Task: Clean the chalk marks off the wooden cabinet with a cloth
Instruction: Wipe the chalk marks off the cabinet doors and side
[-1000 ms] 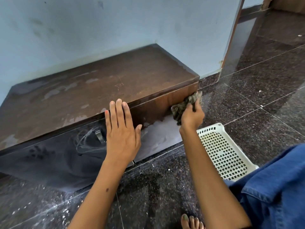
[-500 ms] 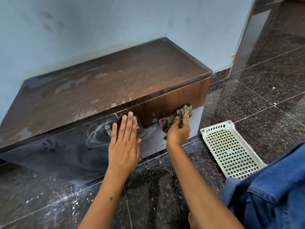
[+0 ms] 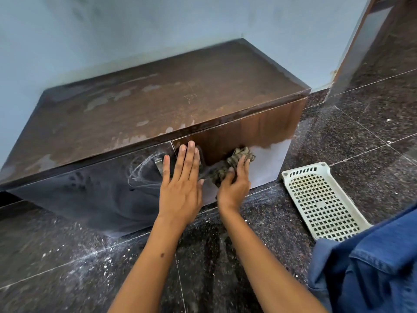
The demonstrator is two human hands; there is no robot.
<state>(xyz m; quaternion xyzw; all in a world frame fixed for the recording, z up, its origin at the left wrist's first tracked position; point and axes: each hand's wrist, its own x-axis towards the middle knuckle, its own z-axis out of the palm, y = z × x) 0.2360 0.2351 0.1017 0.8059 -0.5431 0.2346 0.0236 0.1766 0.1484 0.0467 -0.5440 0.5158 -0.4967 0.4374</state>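
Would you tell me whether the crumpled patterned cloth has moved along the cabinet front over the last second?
Yes. The crumpled patterned cloth has travelled left, from the wooden cabinet's right corner toward the left hand.

Place: I'm in a home room.
Signs: low wooden cabinet (image 3: 185, 96) against my painted wall (image 3: 135, 30), polished granite floor (image 3: 372, 114), plastic basket (image 3: 320, 202) right.

Pale blue wall (image 3: 158, 26) at back, a bit smudgy. Dark shiny stone floor (image 3: 372, 123) with thin light lines between big tiles. White dust and crumbs on floor near bottom left. White plastic tray (image 3: 320, 199) with many small holes lies flat on floor at right. Brown door frame (image 3: 352, 44) top right.
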